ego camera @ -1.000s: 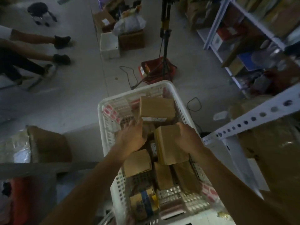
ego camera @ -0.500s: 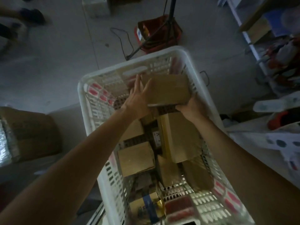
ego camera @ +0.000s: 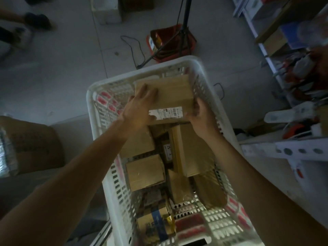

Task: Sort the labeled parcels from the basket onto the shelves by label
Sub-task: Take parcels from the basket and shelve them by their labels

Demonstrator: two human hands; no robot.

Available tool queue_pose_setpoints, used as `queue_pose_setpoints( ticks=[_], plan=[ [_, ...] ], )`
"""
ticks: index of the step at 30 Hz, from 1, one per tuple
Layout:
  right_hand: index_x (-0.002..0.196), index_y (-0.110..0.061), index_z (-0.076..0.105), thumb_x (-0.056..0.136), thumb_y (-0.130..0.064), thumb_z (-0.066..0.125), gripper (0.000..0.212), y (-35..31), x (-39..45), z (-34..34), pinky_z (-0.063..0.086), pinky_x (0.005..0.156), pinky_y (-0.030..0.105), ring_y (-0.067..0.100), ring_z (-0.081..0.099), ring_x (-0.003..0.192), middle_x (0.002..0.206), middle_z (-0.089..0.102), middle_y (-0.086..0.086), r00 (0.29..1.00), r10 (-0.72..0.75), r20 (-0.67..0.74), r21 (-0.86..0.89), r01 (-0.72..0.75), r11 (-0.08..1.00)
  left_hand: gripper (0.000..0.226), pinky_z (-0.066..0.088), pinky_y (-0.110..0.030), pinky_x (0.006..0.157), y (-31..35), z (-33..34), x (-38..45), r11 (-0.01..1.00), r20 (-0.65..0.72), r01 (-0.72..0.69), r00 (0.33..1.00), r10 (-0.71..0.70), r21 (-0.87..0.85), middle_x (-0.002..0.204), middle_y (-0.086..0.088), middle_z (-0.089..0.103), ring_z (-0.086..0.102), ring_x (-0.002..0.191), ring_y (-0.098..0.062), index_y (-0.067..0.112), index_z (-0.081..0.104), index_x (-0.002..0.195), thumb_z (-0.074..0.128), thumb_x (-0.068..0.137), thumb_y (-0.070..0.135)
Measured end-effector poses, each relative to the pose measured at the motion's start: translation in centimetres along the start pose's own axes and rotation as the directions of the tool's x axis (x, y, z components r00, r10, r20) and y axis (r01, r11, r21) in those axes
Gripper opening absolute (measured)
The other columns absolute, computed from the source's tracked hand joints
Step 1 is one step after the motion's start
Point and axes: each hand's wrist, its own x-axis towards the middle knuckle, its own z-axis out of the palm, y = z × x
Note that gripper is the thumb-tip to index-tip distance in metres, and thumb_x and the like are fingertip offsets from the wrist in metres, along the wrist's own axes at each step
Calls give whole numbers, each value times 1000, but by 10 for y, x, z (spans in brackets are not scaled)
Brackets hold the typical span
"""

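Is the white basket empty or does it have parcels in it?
Not empty: several brown parcels lie inside the basket.

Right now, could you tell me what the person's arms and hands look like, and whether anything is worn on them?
Both forearms are bare as far as the frame shows: no sleeves, gloves, watch or wristband. The left hand and the right hand carry no rings that I can make out, though the dim, slightly blurred picture could hide a thin one.
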Motion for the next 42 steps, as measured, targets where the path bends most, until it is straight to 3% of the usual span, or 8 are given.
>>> queue_pose_setpoints(
  ticks=[7,13,16,20,23,28,35,42],
  plan=[
    [150,-22,39,96,-25,63,59,-74,-57,-28,42,112,45,16,44,136,147,46,-2,981,-194,-16,-143,190,971,55,54,-34,89,36,-60,-103,943,-99,90,987,-128,-320,133,-3,54,59,112,-20,22,46,135,71,87,23],
    [154,-36,29,91,-23,69,75,-65,-115,2,25,118,36,19,27,146,159,32,-7,945,-194,263,-382,287,878,46,43,-4,47,64,2,-214,612,60,374,880,-470,-697,89,23,59,62,65,12,33,54,133,66,91,20],
    [153,-38,29,90,-7,65,79,-41,-139,32,19,118,34,18,20,148,158,31,-10,902,-144,408,-402,319,859,39,50,-9,56,75,52,-258,433,165,429,835,-525,-792,91,26,67,66,82,11,49,54,112,63,91,17],
    [155,-37,26,88,0,61,84,-16,-147,63,12,120,38,13,6,151,162,23,-10,872,-60,486,-432,299,851,36,54,-12,69,69,97,-282,349,189,479,766,-615,-805,111,12,68,67,95,-8,28,54,128,65,93,22],
    [157,-36,20,91,-4,63,85,0,-152,76,13,123,40,15,3,153,167,7,-10,861,-41,508,-355,252,900,38,60,-39,84,61,114,-285,258,238,506,720,-652,-823,118,1,67,68,100,-17,25,51,130,63,95,19],
    [157,-32,17,87,-10,72,91,28,-188,94,55,98,37,19,52,130,164,22,-2,956,20,294,-279,66,958,26,46,-2,57,54,121,-284,350,193,525,726,-660,-776,109,10,67,63,78,7,25,52,121,57,97,20],
    [147,-22,38,83,-23,79,75,55,-204,89,50,92,28,18,54,126,141,56,-1,920,203,336,-241,-125,963,58,51,-25,87,57,120,-288,295,215,471,762,-610,-831,134,2,60,58,120,-17,22,38,141,62,91,8],
    [156,-41,12,83,-31,79,100,26,-230,58,38,104,30,5,43,127,139,40,-26,958,98,269,-64,-84,994,56,54,-15,67,69,80,-303,336,53,272,841,-538,-902,114,15,66,68,96,-1,29,40,138,66,91,16]
  ],
)
